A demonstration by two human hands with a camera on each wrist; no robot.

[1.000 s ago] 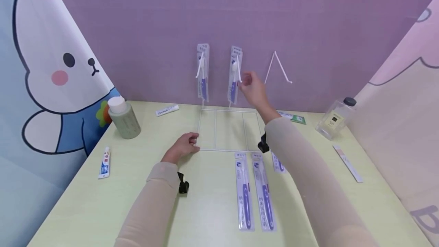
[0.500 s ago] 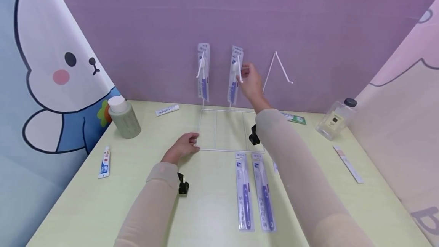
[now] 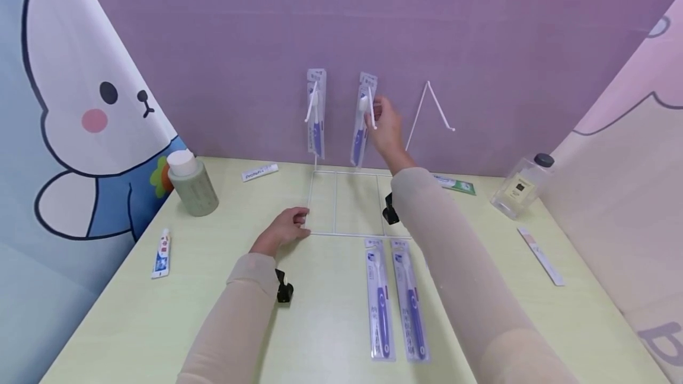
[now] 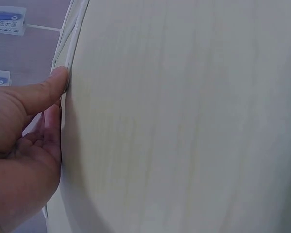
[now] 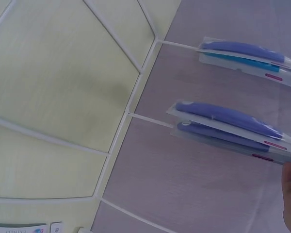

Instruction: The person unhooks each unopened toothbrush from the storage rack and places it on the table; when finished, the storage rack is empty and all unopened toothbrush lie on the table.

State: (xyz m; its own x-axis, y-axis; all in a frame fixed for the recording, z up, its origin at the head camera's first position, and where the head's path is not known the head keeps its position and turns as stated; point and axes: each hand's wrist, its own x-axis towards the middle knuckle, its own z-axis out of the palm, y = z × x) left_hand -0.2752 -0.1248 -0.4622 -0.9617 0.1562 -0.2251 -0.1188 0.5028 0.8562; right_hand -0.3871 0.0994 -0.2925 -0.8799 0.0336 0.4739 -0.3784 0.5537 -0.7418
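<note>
A white wire rack (image 3: 347, 234) stands on the table with its prongs rising against the purple backdrop. At its front left corner my left hand (image 3: 285, 227) grips the wire, thumb on top in the left wrist view. My right hand (image 3: 386, 132) pinches the edge of a packaged purple toothbrush (image 3: 358, 138) hanging on the middle prong; its fingertips are partly hidden. The right wrist view shows a second toothbrush pack (image 5: 218, 135) behind that one. Other packs (image 3: 316, 135) hang on the left prong, while the right prong (image 3: 439, 105) bears none.
Two packaged toothbrushes (image 3: 380, 301) lie in front of the rack. A green bottle (image 3: 194, 188) and toothpaste tubes (image 3: 162, 253) are at left. To the right are a glass bottle (image 3: 520, 185), a green tube (image 3: 459, 185) and a slim white packet (image 3: 540, 255).
My right hand has moved slightly left onto the middle toothbrush pack, whose lower end has swung left and down. The left hand has stayed at the rack corner.
</note>
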